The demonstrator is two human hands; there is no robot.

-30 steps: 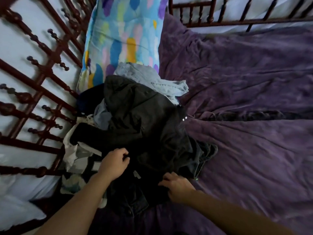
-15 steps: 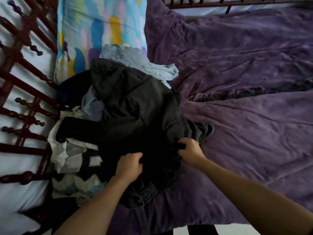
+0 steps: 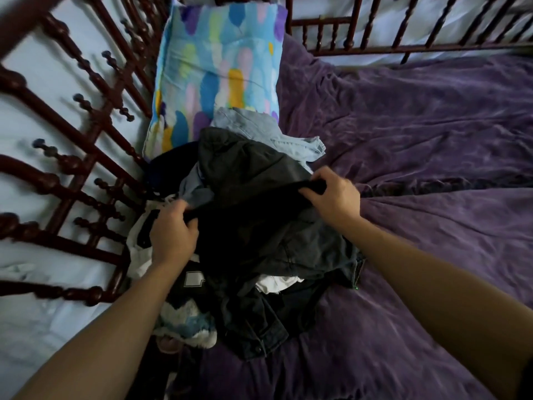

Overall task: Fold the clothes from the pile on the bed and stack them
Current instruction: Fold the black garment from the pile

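Atop the pile of clothes (image 3: pixel 302 255), the curled fingers of the left hand (image 3: pixel 173 235) and the right hand (image 3: pixel 334 197) each gripped a bunched edge of a soft black garment (image 3: pixel 259 223), which was drawn taut between them over the heap. Beneath it lay crumpled dark denim (image 3: pixel 253 327) with a metal button, a slip of white cloth (image 3: pixel 274 282) and, at the far side, pale blue denim (image 3: pixel 265 128), all heaped on a wrinkled purple blanket (image 3: pixel 418 145). Touching the heap's far edge, a pillow (image 3: pixel 222 67) patterned in bright brush strokes lay beside the turned dark-wood bed rails (image 3: pixel 72 134).
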